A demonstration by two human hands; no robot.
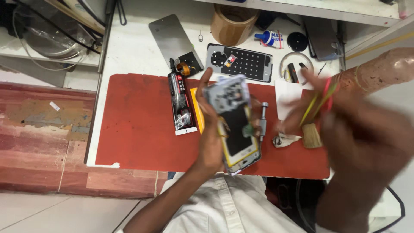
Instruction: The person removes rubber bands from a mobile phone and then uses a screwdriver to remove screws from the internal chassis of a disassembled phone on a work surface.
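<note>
While the left hand [211,133] props an opened phone [235,125] upright over the red mat [138,125], its fingers are clamped around the phone's edges, thumb on the near side, the rest wrapped behind. The phone sits just above the mat's front half, insides facing the camera: dark battery area, yellow trim along the rim, a grey frame at the top.

The right hand [345,116] is a blur to the right of the phone, well clear of it. It seems to have coloured rubber bands [321,97], yellow and red, around or between its fingers; whether those fingers are spread or closed I cannot tell through the blur.

Judgement on doing this well: keep the left grip on the frame edges only, off the exposed insides. If bands are to go over the phone, stretch them wide and lay them flat across the body, evenly spaced, so the pressure does not skew the parts.

Around it:
- black glue tube [180,101] lying on the mat, just left of the phone
- metal screwdriver [262,121] close behind the phone's right edge
- small brush [311,136] and a crumpled wipe [284,139] on the mat to the right
- perforated black back plate [239,62] and a grey panel [170,36] on the white table [129,51] beyond
- roll of brown tape [233,23] at the far edge
</note>
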